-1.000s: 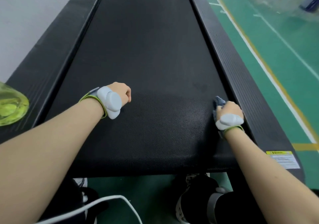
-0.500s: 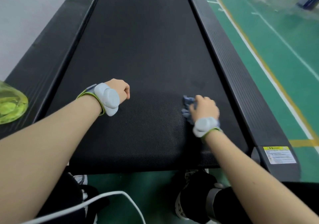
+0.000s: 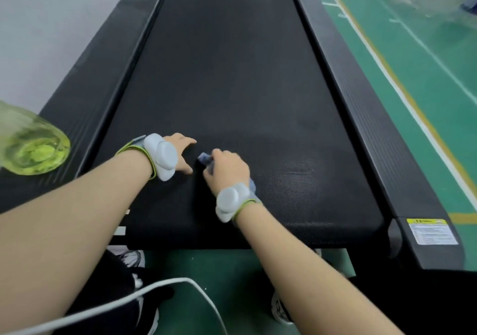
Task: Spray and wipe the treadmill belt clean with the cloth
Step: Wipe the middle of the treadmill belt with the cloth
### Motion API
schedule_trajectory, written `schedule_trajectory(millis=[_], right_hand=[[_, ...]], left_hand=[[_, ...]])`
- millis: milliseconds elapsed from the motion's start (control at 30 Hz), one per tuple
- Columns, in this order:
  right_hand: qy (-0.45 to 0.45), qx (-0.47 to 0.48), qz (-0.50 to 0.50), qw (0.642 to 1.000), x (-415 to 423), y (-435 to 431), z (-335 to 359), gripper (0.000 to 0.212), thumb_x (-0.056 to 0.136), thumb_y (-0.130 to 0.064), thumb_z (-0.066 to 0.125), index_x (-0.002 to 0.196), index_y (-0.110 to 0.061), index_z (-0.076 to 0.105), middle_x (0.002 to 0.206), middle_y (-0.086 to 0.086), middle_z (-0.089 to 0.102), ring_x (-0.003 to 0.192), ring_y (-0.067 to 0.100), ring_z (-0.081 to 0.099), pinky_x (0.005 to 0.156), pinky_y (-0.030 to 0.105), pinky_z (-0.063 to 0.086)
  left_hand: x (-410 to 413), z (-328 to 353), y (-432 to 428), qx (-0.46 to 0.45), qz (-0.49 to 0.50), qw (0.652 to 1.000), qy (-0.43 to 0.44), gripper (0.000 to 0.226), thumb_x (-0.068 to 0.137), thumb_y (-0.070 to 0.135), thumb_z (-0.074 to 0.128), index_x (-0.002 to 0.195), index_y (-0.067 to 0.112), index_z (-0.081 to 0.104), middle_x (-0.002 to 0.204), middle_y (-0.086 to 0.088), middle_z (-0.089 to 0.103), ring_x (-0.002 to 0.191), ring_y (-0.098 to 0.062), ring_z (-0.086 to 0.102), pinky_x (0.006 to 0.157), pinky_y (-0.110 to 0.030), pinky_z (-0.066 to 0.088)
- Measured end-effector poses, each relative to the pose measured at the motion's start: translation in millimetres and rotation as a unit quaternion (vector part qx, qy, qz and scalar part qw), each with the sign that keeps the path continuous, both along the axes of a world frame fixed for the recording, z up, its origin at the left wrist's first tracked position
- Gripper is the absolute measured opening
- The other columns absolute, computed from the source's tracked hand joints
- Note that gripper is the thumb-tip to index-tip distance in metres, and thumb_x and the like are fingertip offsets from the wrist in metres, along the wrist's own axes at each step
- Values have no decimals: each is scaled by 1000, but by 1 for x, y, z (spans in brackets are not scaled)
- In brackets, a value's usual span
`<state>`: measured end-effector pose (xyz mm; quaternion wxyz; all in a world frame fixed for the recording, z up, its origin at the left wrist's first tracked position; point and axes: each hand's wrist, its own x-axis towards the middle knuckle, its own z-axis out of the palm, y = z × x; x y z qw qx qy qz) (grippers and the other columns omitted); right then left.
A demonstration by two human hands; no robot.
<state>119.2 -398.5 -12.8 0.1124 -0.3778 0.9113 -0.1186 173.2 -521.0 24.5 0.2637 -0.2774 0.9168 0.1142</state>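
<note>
Right hand [image 3: 228,170]: the fingers are curled down over a bunched blue-grey cloth [image 3: 205,158] and press it onto the treadmill belt [image 3: 232,76], near the belt's rear end and a little left of its midline.
Left hand [image 3: 180,152]: it holds nothing; forefinger and thumb are spread, and it rests on the belt just left of the cloth.
Change: a second ago the right hand and cloth sat hard against the belt's right edge, and half a second ago they were partway across. Now they have swept to left of centre, close beside the left hand. The left hand was a loose fist before; it has opened out and barely shifted place.
Meaning for the task: this looks like one sideways wiping pass across the belt's rear strip, nearly run out. A faint sheen on the belt right of the hand suggests ground already wiped. The long stretch of belt farther forward seems untouched by this pass, so most of the wiping probably remains.
Cloth against hand: it is mostly hidden beneath the palm. One tuft shows past the fingertips on the side toward the left hand, another by the wrist.
Spray bottle [image 3: 31,146]: yellow-green, it sits off the belt on the left side rail [image 3: 98,97], well apart from both hands and in nobody's grip.
</note>
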Motion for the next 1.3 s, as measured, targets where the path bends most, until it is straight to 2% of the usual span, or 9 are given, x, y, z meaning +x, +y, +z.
schedule_trajectory(millis=[100,167,500,667,833,933,1133,1233,1300], right_hand=[[29,-2,39,999,6,3,-2,24,92,-20,44,112,-10,53,115,10,56,110,30,49,81,36,39],[47,7,6,999,-19,23,-4,24,92,-23,44,112,-13,53,115,9,56,111,30,50,80,36,41],[41,37,-347,936,-113,144,-2,26,92,-27,47,111,-10,54,116,18,57,110,35,53,80,37,44],[22,-11,-190,981,-55,68,-4,28,91,-23,46,119,-15,48,115,12,56,107,34,54,76,35,42],[24,19,2,1000,-24,45,-3,35,92,-21,49,127,-19,46,117,8,48,108,29,47,79,34,37],[57,41,-16,997,-58,87,-4,35,92,-23,48,126,-21,51,123,9,45,113,30,44,85,36,38],[147,107,-226,957,-148,197,-4,23,85,-13,56,107,-9,63,113,20,51,106,37,48,80,40,39],[208,126,-222,944,-169,207,-12,15,66,6,73,75,0,62,81,24,56,77,38,56,67,41,43],[219,149,-196,944,-183,197,-13,13,75,3,65,86,-1,61,92,22,55,88,37,53,76,43,40]], left_hand=[[3,-3,5,-1,-71,994,-77,113,75,50,70,151,19,-7,159,-6,-10,148,-24,-7,120,-40,8],[1,-7,12,-9,-91,992,-89,127,68,56,73,150,18,-16,157,-7,-19,146,-26,-16,118,-44,4],[-20,-24,33,-7,-124,991,-54,142,58,59,77,148,13,-21,156,-8,-23,145,-25,-21,118,-44,-3],[-36,-30,47,-14,-141,989,-51,147,54,60,79,147,9,-22,155,-9,-24,145,-26,-20,119,-42,-1],[-48,-26,64,-47,-163,984,-53,127,71,50,73,149,4,-17,156,-11,-19,146,-27,-14,119,-36,3],[-50,-31,63,-49,-168,982,-77,149,53,64,77,147,6,-23,155,-12,-25,145,-28,-19,119,-42,-1],[-51,-44,60,-33,-159,985,-64,156,46,66,79,145,8,-26,153,-13,-28,144,-29,-21,118,-48,-2],[-53,-49,57,-36,-158,985,-65,159,42,68,79,144,10,-29,153,-11,-30,144,-28,-23,118,-47,-1],[-55,-52,58,-38,-154,984,-77,161,41,67,80,143,11,-31,152,-11,-32,143,-28,-24,118,-47,-2]])
